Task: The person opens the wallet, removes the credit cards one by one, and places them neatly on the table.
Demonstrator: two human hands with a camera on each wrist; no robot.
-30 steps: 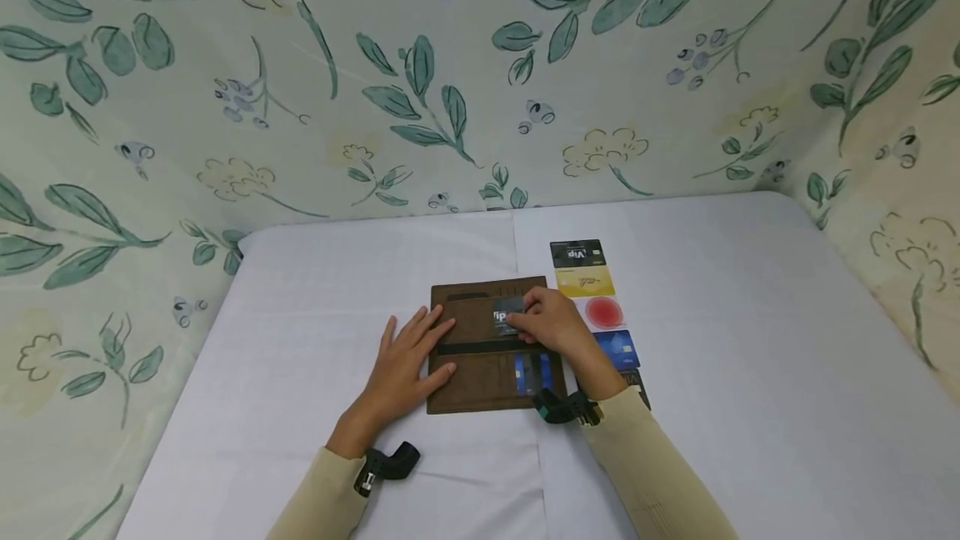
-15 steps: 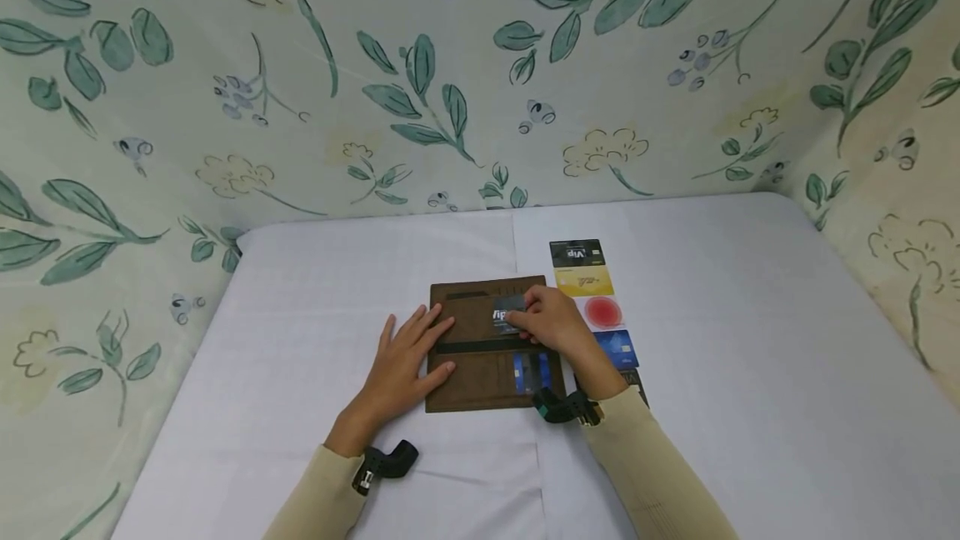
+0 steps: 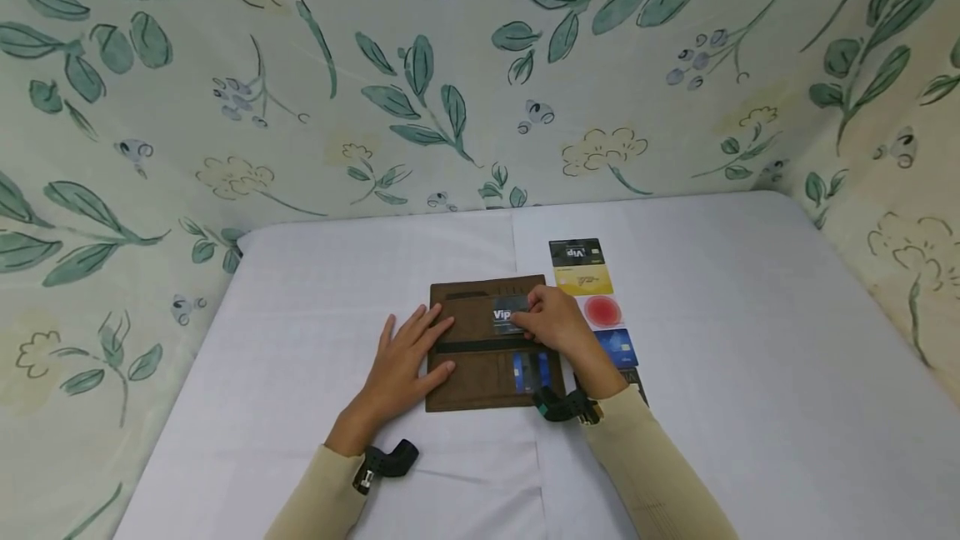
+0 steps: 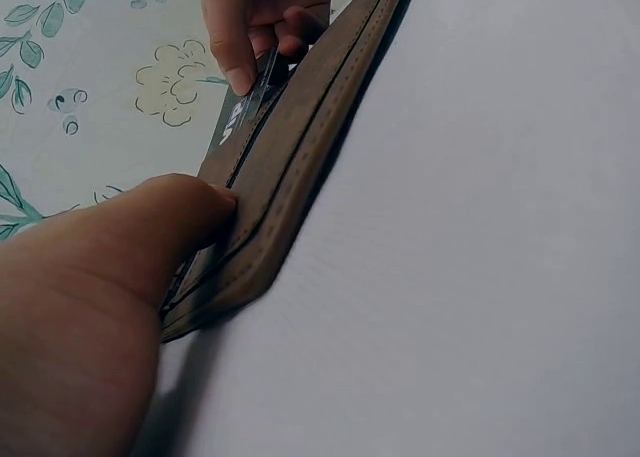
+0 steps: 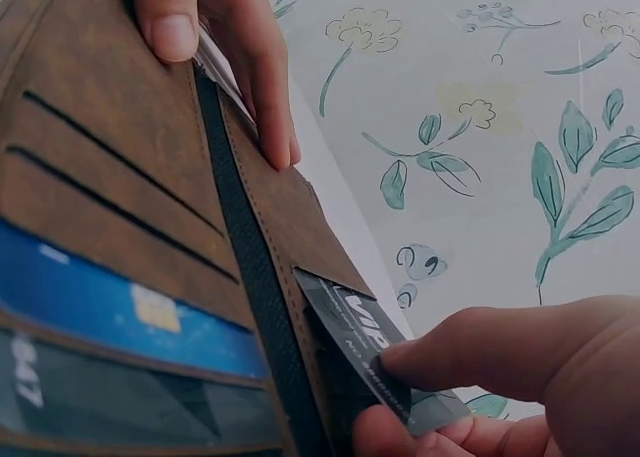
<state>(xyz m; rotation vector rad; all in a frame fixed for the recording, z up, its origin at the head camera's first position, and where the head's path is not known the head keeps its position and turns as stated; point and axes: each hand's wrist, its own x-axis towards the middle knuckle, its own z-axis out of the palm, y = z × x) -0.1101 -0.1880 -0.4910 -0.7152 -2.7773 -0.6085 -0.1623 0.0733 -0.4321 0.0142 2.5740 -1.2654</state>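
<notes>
A brown leather wallet lies opened flat on the table, with a dark band along its fold. My left hand rests on its left side, fingers spread and thumb on the lower half. My right hand pinches a dark card marked Vip between thumb and fingers over the upper half. In the right wrist view, the near end of this VIP card meets the edge of a leather pocket. A blue card and a dark card sit in slots of the lower half.
To the wallet's right runs a column of cards: a black one, a yellow one, a white one with a red disc, a blue one and a dark one partly behind my right arm. White cloth covers the table.
My right hand has shifted slightly right along the card, so more of the Vip lettering shows. The left hand and the wallet stay in place.
</notes>
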